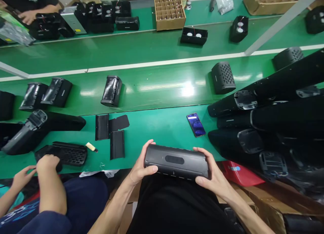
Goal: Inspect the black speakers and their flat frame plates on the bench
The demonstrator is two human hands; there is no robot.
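Observation:
Between my two hands is a black speaker housing (162, 168), held level over my lap by the table's front edge. A long oval recess shows on the side facing up. My left hand (141, 168) grips its left end, thumb on the near side and fingers behind. Around the right end is my right hand (212, 171), its thumb on the near lower corner. Beyond the housing, a phone (196, 124) with a lit screen lies on the green table (157, 131). Left of it are black flat panels (117, 144).
Black plastic bags (283, 126) with housings are piled at the right, above a red stool (239, 173). More speaker housings (111, 91) stand on the green belt. At the left, a co-worker's hand (48, 163) is at a perforated black part (73, 153). A partitioned carton (169, 11) stands at the back.

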